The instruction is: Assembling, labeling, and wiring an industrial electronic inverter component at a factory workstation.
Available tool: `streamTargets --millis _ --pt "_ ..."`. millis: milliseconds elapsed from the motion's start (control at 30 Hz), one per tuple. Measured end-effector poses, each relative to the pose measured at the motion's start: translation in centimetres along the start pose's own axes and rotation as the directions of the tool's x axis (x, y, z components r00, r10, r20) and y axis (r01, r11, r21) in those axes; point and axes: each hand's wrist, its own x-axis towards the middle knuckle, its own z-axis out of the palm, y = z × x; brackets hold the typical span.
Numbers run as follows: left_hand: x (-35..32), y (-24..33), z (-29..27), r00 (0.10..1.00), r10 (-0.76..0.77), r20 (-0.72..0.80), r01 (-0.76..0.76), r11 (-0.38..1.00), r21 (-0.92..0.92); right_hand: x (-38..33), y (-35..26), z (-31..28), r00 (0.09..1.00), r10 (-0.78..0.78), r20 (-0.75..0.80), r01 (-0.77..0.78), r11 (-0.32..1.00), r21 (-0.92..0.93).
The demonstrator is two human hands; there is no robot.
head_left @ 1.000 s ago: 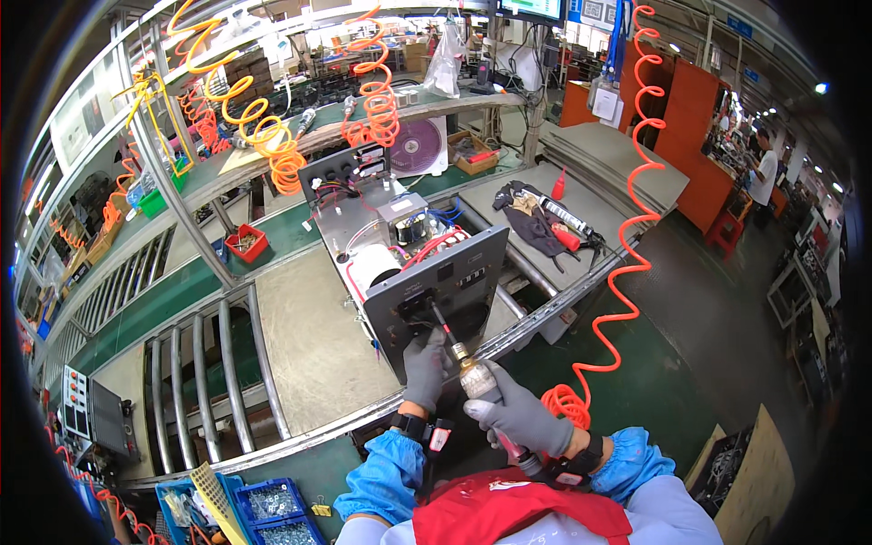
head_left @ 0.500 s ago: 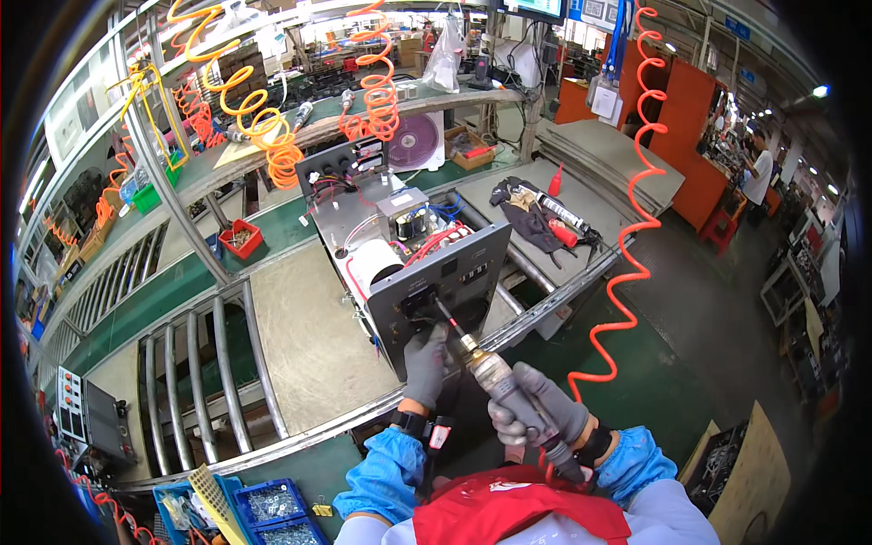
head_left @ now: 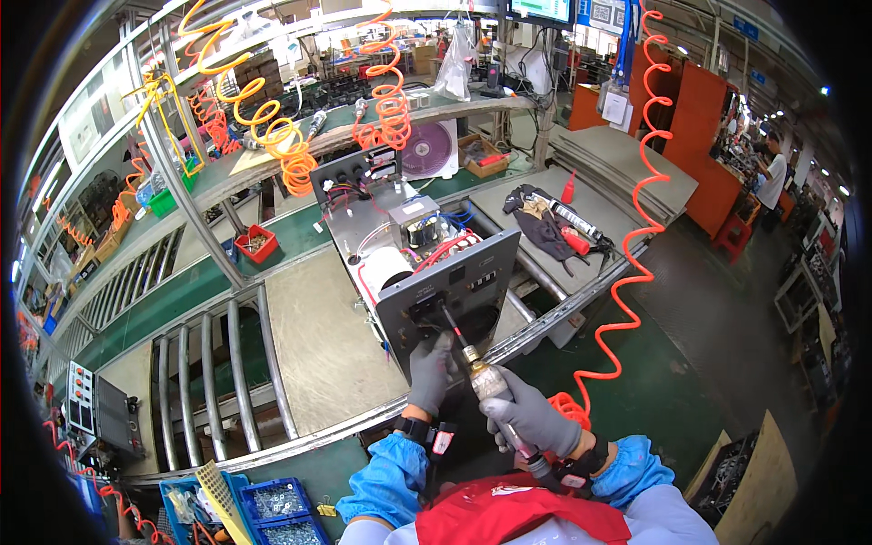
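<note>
Here, left hand [head_left: 431, 371] near panel [head_left: 468, 292] edge

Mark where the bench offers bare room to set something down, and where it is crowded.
Bare: the tan board, between the metal rollers and the dark grey panel. Crowded: the panel's front, with the left hand and the driver in the right hand close; also the grey board holding dark cloth and a red bottle.
</note>
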Motion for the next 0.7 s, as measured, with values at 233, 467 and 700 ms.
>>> streamTargets --millis 233,467,700 --pt "-0.2 0.3 0.3 1.000 -0.004 -0.007 0.004 0.999 -0.043 0.0 1.0 -2.6 0.970 0.046 0.239 -0.145 0.897 0.418" --pt "-0.1 0.4 0.1 1.000 -0.002 -0.021 0.002 1.000 -0.013 1.5 1.0 -3.8 0.692 -0.292 0.661 -0.601 0.273 0.751" --pt "-0.2 0.2 0.4 1.000 -0.009 -0.014 0.008 1.000 -0.024 0.3 1.0 -2.8 0.947 0.049 0.319 -0.222 0.815 0.535"
